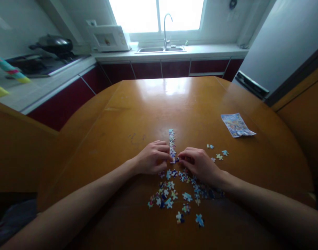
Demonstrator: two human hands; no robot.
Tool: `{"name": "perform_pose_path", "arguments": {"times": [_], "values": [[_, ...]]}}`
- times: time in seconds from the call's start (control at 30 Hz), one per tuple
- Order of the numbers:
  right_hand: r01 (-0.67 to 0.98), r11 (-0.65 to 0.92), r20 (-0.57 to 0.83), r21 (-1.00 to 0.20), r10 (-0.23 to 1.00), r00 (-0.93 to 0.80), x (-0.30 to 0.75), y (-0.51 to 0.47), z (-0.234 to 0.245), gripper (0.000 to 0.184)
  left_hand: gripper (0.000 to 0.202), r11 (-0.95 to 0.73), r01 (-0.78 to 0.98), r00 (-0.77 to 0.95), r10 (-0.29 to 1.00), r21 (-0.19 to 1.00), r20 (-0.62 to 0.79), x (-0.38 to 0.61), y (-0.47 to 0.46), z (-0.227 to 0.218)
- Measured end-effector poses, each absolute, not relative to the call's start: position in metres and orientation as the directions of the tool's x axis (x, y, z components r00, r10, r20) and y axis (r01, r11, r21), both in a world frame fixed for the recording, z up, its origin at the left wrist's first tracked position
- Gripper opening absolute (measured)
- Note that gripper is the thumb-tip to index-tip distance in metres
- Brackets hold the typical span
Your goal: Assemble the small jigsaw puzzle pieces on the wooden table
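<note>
A narrow strip of joined jigsaw pieces [172, 142] lies upright in view on the table. My left hand [154, 158] rests at its left side, fingers bent and apart, fingertips touching the strip near its lower end. From the right, my right hand [199, 162] pinches a small dark puzzle piece [177, 159] between thumb and fingers, close beside the strip's bottom end. Many loose puzzle pieces [170, 185] are scattered just below both hands, some partly hidden under my right wrist.
The wooden table [138, 107] fills the middle. A creased picture sheet [237, 125] lies at right, with several separate pieces [219, 157] nearer my right hand. Beyond are a sink [151, 50], a white microwave [110, 38], a wok [53, 43] on the stove and a fridge [276, 45].
</note>
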State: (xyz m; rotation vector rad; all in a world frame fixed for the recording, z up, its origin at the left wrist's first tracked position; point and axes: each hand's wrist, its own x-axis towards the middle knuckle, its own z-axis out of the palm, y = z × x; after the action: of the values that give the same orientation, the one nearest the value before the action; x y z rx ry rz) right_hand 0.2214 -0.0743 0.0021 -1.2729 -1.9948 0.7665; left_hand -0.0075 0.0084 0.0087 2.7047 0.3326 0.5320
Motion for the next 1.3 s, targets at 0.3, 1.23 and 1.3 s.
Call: {"name": "perform_pose_path", "arguments": {"times": [0.3,1.23,1.3], "values": [[0.58,0.406,0.214,-0.707,0.904,-0.371,0.2187,-0.0749,-0.0049,0.012,0.027,-0.884,0.139,0.91,0.292,0.447,0.294,-0.0058,0.0091,0.0093],[0.647,0.357,0.174,-0.674,0.928,-0.331,0.2146,-0.0773,-0.0035,0.016,0.023,-0.866,0.136,0.909,0.302,0.481,0.286,-0.0032,0.0065,0.0105],[0.651,0.356,0.169,-0.67,0.927,-0.334,0.2145,-0.0772,-0.0037,0.016,0.023,-0.868,0.135,0.91,0.3,0.478,0.287,-0.0031,0.0067,0.0107]]}}
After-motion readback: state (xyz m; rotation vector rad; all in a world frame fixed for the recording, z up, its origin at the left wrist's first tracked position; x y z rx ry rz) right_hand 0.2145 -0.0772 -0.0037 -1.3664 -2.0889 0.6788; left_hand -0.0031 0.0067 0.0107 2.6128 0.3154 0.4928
